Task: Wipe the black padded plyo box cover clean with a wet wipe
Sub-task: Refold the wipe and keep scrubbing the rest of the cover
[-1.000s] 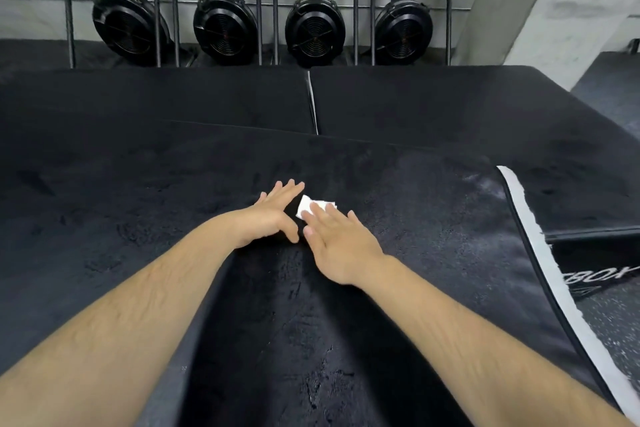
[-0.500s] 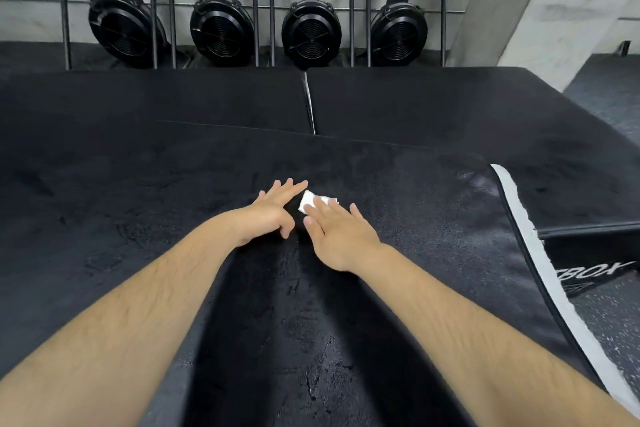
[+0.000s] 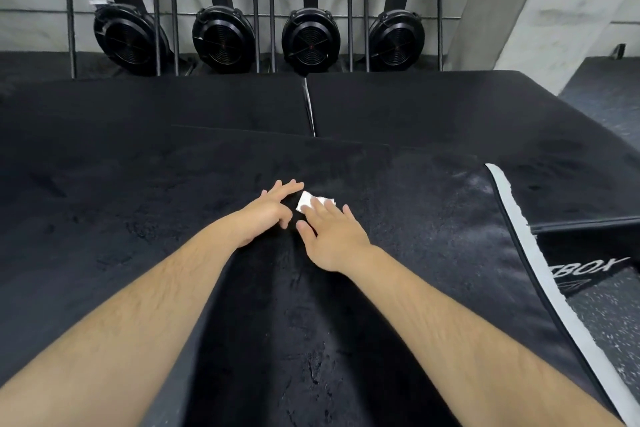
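The black padded plyo box cover [image 3: 398, 288] spreads across the whole foreground, with a white strip along its right edge. A small folded white wet wipe [image 3: 306, 200] lies on it near the middle. My right hand [image 3: 330, 236] lies flat on the wipe, its straight fingers pressing it onto the cover and hiding its near half. My left hand [image 3: 268, 210] rests just left of the wipe with fingers stretched out on the cover, fingertips beside the wipe's left corner.
Two more black padded boxes [image 3: 415, 107] lie beyond the cover, split by a seam. Behind them several black rowing machines [image 3: 308, 40] stand upright in a rack against the wall. Speckled floor [image 3: 609, 319] and a box side with white lettering show at the right.
Both hands and the wipe have stayed at nearly the same spot on the cover; the hands shifted only slightly forward. The view has tilted a little.
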`<state>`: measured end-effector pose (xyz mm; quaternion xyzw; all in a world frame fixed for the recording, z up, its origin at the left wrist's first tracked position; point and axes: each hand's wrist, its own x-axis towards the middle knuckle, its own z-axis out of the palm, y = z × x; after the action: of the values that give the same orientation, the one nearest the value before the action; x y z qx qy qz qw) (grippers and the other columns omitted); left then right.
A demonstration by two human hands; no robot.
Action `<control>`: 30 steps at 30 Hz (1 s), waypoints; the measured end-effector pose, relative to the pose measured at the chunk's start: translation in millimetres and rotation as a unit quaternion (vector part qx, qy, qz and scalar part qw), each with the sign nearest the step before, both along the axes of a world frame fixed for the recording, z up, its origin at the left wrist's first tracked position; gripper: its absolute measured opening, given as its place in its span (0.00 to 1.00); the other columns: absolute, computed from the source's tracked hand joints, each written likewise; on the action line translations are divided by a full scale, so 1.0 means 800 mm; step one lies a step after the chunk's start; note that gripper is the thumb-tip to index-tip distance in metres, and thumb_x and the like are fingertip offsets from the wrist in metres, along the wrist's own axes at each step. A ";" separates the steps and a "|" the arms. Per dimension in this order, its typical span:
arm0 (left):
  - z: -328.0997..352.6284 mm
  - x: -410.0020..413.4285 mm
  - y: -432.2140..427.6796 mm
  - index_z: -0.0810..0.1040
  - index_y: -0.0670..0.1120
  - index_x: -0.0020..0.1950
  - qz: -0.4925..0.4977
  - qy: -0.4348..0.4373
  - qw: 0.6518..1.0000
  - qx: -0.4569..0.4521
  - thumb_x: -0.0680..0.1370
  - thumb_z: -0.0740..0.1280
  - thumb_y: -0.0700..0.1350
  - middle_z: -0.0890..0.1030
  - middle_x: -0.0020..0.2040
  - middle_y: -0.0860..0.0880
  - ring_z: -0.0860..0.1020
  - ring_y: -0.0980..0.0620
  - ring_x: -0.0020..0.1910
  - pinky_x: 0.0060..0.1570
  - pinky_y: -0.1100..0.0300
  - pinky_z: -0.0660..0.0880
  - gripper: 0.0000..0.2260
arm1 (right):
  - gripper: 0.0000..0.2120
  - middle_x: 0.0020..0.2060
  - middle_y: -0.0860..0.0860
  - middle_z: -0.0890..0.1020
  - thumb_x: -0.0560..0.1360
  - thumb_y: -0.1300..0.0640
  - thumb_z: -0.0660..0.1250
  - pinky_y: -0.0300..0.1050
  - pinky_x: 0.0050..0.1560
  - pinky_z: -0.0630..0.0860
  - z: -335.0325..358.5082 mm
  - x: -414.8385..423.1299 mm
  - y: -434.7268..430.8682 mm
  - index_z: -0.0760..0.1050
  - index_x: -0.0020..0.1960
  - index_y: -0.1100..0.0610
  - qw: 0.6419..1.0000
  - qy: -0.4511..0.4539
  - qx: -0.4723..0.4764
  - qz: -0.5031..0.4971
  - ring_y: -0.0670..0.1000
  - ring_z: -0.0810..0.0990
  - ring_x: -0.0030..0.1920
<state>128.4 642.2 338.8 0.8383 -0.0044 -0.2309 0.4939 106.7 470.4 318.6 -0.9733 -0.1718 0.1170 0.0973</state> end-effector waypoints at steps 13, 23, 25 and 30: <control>-0.021 -0.057 0.006 0.54 0.64 0.80 -0.036 -0.081 0.991 0.100 0.84 0.58 0.47 0.51 0.81 0.60 0.46 0.54 0.80 0.78 0.55 0.46 0.27 | 0.28 0.81 0.50 0.51 0.85 0.44 0.42 0.55 0.80 0.43 0.002 -0.031 0.005 0.53 0.81 0.54 1.000 -0.002 0.010 0.007 0.55 0.46 0.80; -0.016 -0.057 -0.003 0.55 0.63 0.80 -0.039 -0.036 0.998 0.044 0.82 0.55 0.40 0.47 0.80 0.62 0.36 0.54 0.79 0.77 0.49 0.39 0.29 | 0.25 0.81 0.44 0.50 0.85 0.46 0.42 0.55 0.80 0.43 -0.004 -0.025 -0.014 0.52 0.81 0.47 0.998 -0.009 0.032 0.045 0.51 0.46 0.81; -0.012 -0.057 -0.004 0.55 0.61 0.80 -0.051 -0.039 0.997 0.051 0.82 0.54 0.39 0.48 0.78 0.64 0.36 0.55 0.78 0.76 0.51 0.38 0.29 | 0.26 0.82 0.46 0.47 0.85 0.45 0.43 0.54 0.80 0.42 -0.006 -0.030 -0.012 0.49 0.82 0.48 0.999 -0.004 0.031 0.044 0.52 0.43 0.81; -0.004 -0.062 -0.007 0.54 0.60 0.80 -0.051 -0.036 0.997 0.053 0.82 0.54 0.38 0.47 0.80 0.62 0.36 0.54 0.78 0.76 0.51 0.38 0.29 | 0.27 0.82 0.47 0.46 0.86 0.45 0.43 0.53 0.80 0.41 -0.004 -0.033 -0.011 0.47 0.82 0.49 0.999 0.007 0.036 0.039 0.51 0.41 0.81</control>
<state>78.9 636.8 335.9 0.8697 -0.0524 -0.2254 0.4360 80.7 461.6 315.7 -0.9611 -0.2126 0.1209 0.1285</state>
